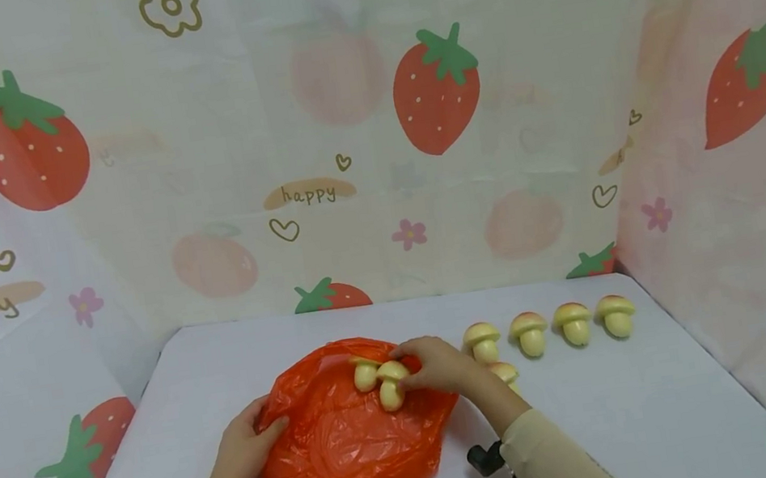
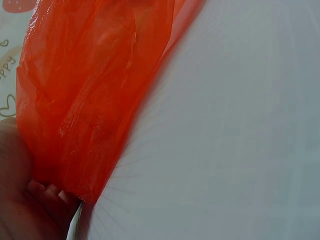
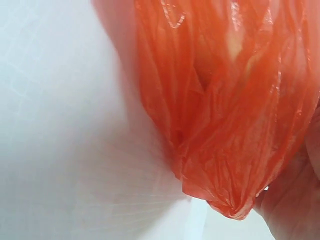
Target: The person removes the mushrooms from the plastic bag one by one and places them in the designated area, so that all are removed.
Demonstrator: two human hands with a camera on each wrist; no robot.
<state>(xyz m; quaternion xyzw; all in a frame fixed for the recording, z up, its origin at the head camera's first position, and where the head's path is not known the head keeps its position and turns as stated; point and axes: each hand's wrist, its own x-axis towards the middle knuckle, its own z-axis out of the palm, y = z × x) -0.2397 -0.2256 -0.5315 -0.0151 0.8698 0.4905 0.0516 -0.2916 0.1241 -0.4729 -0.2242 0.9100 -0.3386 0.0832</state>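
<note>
Gripping red bag (image 1: 355, 455) at left edge with left hand (image 1: 246, 444); apparently pinching pale mushroom (image 1: 391, 395) with right hand (image 1: 439, 366) over bag, beside second mushroom (image 1: 366, 378). Likely partway through bagging, with five loose mushrooms (image 1: 531, 337) to go, right on table (image 1: 613, 411).

The left hand (image 2: 22, 195), at lower left, holds the edge of a translucent red plastic bag (image 2: 92, 95). White bench (image 2: 230, 135) spreads to the right. Printed sheeting (image 2: 7, 55) edges the upper left.

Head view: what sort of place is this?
Probably a makeshift recording booth: strawberry-print sheets hang behind and beside a white table, with four mushroom-shaped pieces lined up on it.
</note>
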